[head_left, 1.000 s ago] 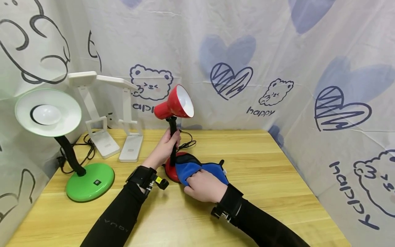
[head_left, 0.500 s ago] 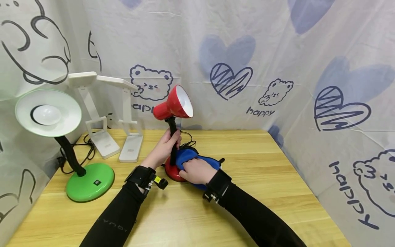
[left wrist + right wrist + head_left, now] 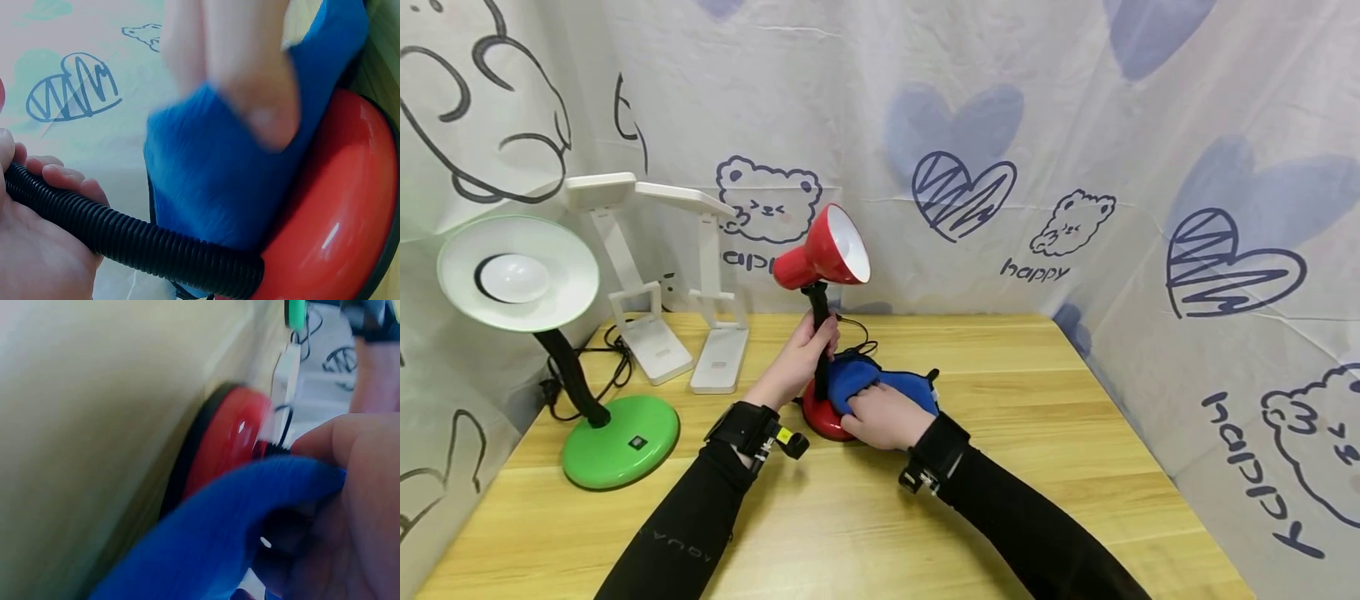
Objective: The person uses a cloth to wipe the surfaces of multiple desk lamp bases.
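A red desk lamp (image 3: 823,254) stands upright in the middle of the table. My left hand (image 3: 805,348) grips its black ribbed gooseneck (image 3: 150,234), fingers wrapped around below the shade. On the right side of the round red base (image 3: 827,419), my right hand (image 3: 891,415) holds a blue cloth (image 3: 912,387) with dark edging. The right wrist view shows thumb and fingers pinching the cloth (image 3: 206,537), which overlaps the base (image 3: 228,440) there. Blurred fingers (image 3: 262,75) of the right hand press down over the cloth in the left wrist view.
To the left stands a green desk lamp (image 3: 621,442) with a white-lined shade. Behind it are two white folding lamps (image 3: 718,358) and a black cord (image 3: 617,367). Another cord (image 3: 857,342) lies behind the red lamp. A printed curtain (image 3: 970,200) surrounds the wooden table (image 3: 1060,467).
My right hand has moved up and left along the base with the cloth, then slightly back right. The cloth is bunched closer to the gooseneck. My left hand keeps its grip in place.
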Demonstrator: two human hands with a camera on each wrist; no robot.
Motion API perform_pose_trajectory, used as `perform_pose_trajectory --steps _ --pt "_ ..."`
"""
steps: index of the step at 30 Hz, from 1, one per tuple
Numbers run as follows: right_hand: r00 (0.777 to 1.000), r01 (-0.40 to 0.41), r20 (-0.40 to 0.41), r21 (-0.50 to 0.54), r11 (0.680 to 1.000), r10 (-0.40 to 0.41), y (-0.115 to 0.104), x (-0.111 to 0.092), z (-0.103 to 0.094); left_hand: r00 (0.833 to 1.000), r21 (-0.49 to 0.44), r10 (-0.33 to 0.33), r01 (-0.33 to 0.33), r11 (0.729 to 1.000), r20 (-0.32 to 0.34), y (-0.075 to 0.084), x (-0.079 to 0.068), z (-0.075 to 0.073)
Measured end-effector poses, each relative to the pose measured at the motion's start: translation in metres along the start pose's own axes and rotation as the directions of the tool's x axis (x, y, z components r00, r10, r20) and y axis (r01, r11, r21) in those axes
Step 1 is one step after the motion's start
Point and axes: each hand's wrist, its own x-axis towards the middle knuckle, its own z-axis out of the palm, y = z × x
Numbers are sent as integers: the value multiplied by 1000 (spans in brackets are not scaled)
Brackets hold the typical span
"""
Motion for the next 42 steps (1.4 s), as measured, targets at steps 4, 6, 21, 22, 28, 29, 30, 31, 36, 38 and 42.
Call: perform_pose_trajectory --steps 4,6,21,22,28,29,30,31,36,38,42 --pt "998 60 -15 -35 998 -61 -12 -25 -6 1000 -3 11 -11 1000 -9 -1 1 -1" --pt "996 88 -16 -41 995 -89 -19 -36 -9 1000 -6 12 -12 1000 -12 -2 0 -1" --pt "975 224 -4 1 975 -224 -43 -20 3 1000 44 5 -6 999 20 0 -4 -7" --pt "975 220 -5 6 975 -220 -42 -19 4 1000 48 1 -2 999 23 0 -4 -7" --pt "979 205 -15 66 977 -204 -28 -36 5 998 28 -62 61 998 18 2 -3 -8" --pt "980 201 -14 87 976 -200 -24 -40 4 997 25 -69 68 997 20 2 -3 -8" --pt "981 196 -13 110 974 -196 -20 -45 4 997 22 -73 73 997 22 2 -3 -8" --pt "982 185 -5 138 973 -186 -16 -50 3 997 22 -77 77 997 24 2 -2 -8" --pt "994 82 47 262 962 -98 9 -72 2 996 12 -85 85 996 29 4 -3 -6" --pt "997 25 60 299 954 -45 20 -77 2 996 1 -87 87 996 30 4 -3 -6" --pt "995 -94 77 399 912 69 40 -76 6 996 -8 -78 78 997 35 4 -2 -4"
